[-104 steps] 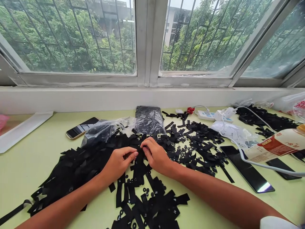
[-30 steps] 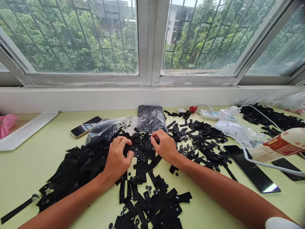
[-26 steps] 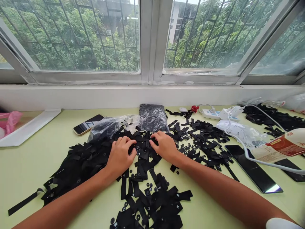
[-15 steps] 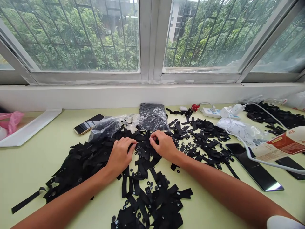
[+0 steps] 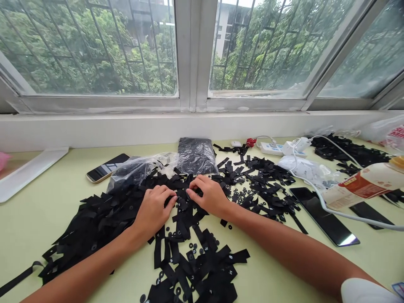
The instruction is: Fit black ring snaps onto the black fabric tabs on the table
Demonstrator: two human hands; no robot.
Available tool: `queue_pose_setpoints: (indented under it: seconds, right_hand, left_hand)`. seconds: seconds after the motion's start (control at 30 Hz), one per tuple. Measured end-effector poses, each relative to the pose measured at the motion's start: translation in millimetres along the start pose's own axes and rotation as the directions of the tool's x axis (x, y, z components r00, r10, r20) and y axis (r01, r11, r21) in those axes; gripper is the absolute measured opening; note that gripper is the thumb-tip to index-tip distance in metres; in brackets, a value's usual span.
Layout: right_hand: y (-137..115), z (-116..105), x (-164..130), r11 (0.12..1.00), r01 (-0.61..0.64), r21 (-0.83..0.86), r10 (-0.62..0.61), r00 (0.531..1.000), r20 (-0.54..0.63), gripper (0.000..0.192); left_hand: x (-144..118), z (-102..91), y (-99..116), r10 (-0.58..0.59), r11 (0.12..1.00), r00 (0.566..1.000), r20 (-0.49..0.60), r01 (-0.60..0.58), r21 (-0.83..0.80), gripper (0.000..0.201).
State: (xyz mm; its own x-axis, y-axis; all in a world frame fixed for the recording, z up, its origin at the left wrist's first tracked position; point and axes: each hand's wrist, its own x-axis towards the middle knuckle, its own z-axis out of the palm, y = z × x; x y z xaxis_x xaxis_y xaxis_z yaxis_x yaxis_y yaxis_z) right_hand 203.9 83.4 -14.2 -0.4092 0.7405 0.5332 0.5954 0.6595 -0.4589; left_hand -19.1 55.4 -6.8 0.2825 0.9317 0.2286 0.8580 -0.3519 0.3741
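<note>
My left hand (image 5: pixel 154 208) is closed in a pinch, thumb and index finger meeting over the black fabric strips. Something small and dark shows at its fingertips, too small to name. Across a narrow gap, my right hand (image 5: pixel 208 195) curls in a similar pinch, and what it holds blends into the black behind it. A large heap of black strips (image 5: pixel 107 219) lies beside my left hand. Below both hands is a looser pile of strips with white letters (image 5: pixel 205 269), mixed with small black rings (image 5: pixel 230 227).
Behind the hands lie a filled clear bag (image 5: pixel 197 155) and a crumpled plastic bag (image 5: pixel 142 166). A phone (image 5: pixel 107 167) is at left. On the right are more strips (image 5: pixel 268 176), a dark phone (image 5: pixel 325 214), a bottle (image 5: pixel 362 183), a white cable (image 5: pixel 315 194) and a power strip (image 5: pixel 271 148).
The view has turned slightly right, so everything sits further left. My right hand's fingertips have dipped a little, and both hands stay pinched close together.
</note>
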Motion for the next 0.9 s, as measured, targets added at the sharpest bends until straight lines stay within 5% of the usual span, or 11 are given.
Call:
queue_pose_setpoints:
  seconds: [0.23, 0.37, 0.5, 0.6, 0.63, 0.7, 0.8, 0.87, 0.9]
  right_hand:
    - [-19.7, -27.5, 7.0, 0.917, 0.364, -0.164, -0.351, 0.931, 0.105, 0.027]
    - [-41.8, -53.1, 2.0, 0.883, 0.445, -0.148, -0.424, 0.893, 0.152, 0.025]
    - [-44.4, -93.7, -33.6, 0.930, 0.310, -0.199, -0.295, 0.950, 0.100, 0.014]
    - [-21.7, -139.3, -85.5, 0.925, -0.096, -0.368, 0.007, 0.972, -0.236, 0.019]
    - [-10.1, -156.1, -106.2, 0.848, -0.294, -0.440, 0.123, 0.919, -0.376, 0.021]
    - [16.7, -188.1, -148.8, 0.560, -0.631, -0.537, 0.305, 0.760, -0.574, 0.043]
    - [58.2, -222.0, -204.6, 0.167, -0.792, -0.587, 0.668, 0.529, -0.524, 0.087]
    - [81.3, -231.7, -229.1, 0.134, -0.809, -0.572, 0.792, 0.434, -0.429, 0.099]
    - [90.5, -233.5, -236.6, 0.156, -0.814, -0.560, 0.819, 0.423, -0.388, 0.098]
  left_hand:
    - [-0.1, -1.8, 5.0, 0.000, 1.000, 1.000, 0.003, 0.000, 0.009, 0.027]
    - [-0.6, -1.6, 4.7, 0.013, 1.000, 1.000, 0.002, -0.013, -0.001, 0.026]
    - [-0.5, -1.5, 3.9, -0.010, 1.000, 0.999, 0.039, 0.010, -0.005, 0.029]
    - [0.0, -0.6, 3.5, -0.006, 1.000, 0.999, 0.046, 0.007, -0.004, 0.031]
    - [0.2, -0.4, 3.4, -0.002, 1.000, 0.999, 0.047, 0.003, -0.004, 0.031]
    - [0.6, -0.1, 3.4, 0.003, 1.000, 0.999, 0.047, -0.003, -0.003, 0.030]
    - [1.1, -0.4, 3.7, 0.003, 1.000, 0.999, 0.045, -0.003, -0.001, 0.029]
    - [1.2, -0.8, 4.0, 0.003, 1.000, 0.999, 0.047, -0.003, 0.000, 0.029]
    - [1.3, -1.0, 4.0, 0.002, 1.000, 0.999, 0.050, -0.002, 0.001, 0.029]
